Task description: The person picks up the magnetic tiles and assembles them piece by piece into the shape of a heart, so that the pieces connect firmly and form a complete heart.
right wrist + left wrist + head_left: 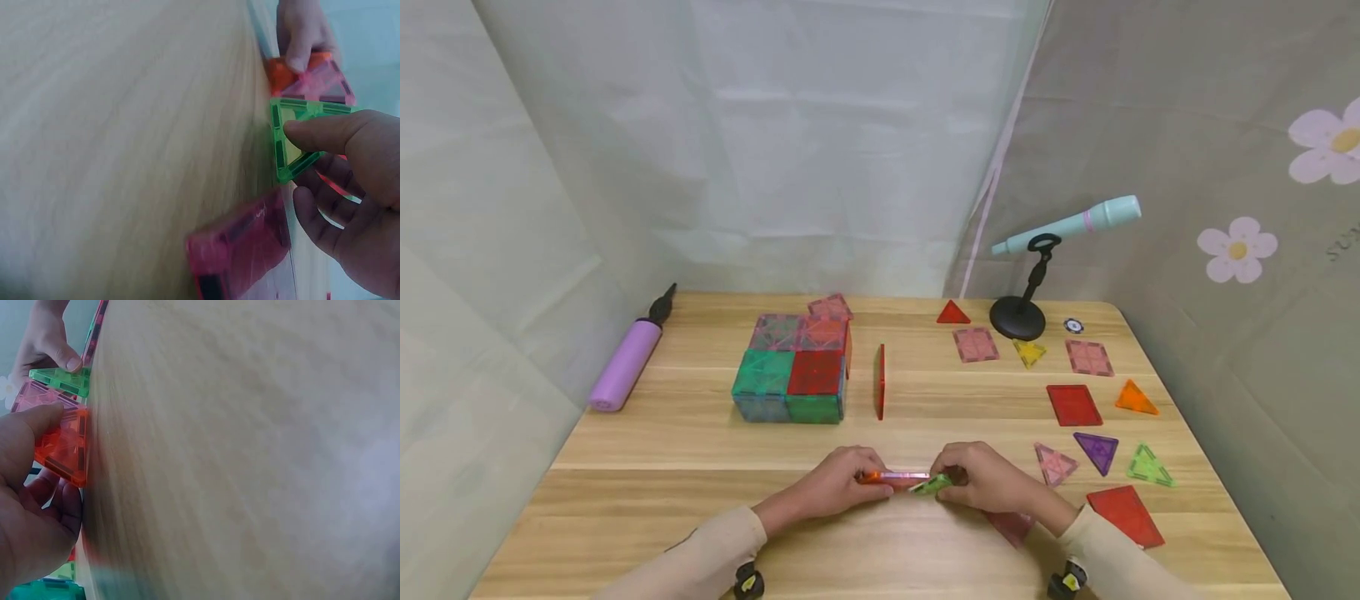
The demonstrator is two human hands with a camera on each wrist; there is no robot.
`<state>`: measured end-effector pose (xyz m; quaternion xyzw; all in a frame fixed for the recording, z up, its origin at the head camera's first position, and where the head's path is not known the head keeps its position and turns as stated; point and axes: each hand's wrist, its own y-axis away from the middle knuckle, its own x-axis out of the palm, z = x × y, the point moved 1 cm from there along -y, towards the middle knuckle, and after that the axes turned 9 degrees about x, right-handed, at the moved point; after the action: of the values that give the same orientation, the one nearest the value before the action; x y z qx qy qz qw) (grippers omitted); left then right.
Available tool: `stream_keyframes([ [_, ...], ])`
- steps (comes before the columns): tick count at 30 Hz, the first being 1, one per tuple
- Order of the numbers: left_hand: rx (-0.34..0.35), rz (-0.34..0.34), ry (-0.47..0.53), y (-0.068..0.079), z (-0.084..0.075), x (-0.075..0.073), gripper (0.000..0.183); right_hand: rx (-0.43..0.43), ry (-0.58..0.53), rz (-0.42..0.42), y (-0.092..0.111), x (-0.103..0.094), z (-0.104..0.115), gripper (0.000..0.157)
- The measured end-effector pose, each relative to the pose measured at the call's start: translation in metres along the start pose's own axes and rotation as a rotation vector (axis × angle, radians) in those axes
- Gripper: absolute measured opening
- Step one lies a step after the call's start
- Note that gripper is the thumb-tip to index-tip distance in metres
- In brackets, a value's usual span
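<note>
My left hand (842, 482) pinches an orange triangular magnetic tile (65, 450) between thumb and fingers. A pink triangular tile (325, 81) stands edge to edge with the orange one, between the two hands. In my right hand (981, 479), thumb and fingers pinch a green triangular tile (294, 150), its edge right at the pink tile. The three pieces are held low over the wooden table (820, 542). Under the right wrist lies a pink square tile (250, 256), partly hidden in the head view.
Beyond the hands stand a low box of coloured tiles (767, 371) and an upright red tile (882, 382). Loose tiles, including a purple triangle (1097, 452) and red square (1073, 405), lie right. A purple pump (627, 367) lies left; a microphone (1067, 227) on its stand is behind.
</note>
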<state>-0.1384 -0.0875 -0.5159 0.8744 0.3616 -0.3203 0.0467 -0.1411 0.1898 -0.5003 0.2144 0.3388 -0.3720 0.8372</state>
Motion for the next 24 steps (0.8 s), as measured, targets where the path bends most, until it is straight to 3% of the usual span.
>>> stream_keyframes([
  [5,0.002,-0.008,-0.003,0.0,0.0,0.0,0.012,-0.004,0.071,-0.031,-0.003,0.005,0.007,0.018],
  [10,0.012,-0.005,-0.013,0.0,0.0,0.001,0.011,0.015,0.071,-0.051,-0.004,0.004,0.007,0.017],
  [17,0.037,0.084,-0.022,0.003,-0.001,-0.004,0.032,0.062,0.027,-0.088,-0.007,-0.003,-0.006,0.013],
  [24,0.073,0.13,0.039,0.003,-0.002,-0.002,0.04,0.052,0.035,-0.22,-0.016,-0.008,-0.012,0.012],
])
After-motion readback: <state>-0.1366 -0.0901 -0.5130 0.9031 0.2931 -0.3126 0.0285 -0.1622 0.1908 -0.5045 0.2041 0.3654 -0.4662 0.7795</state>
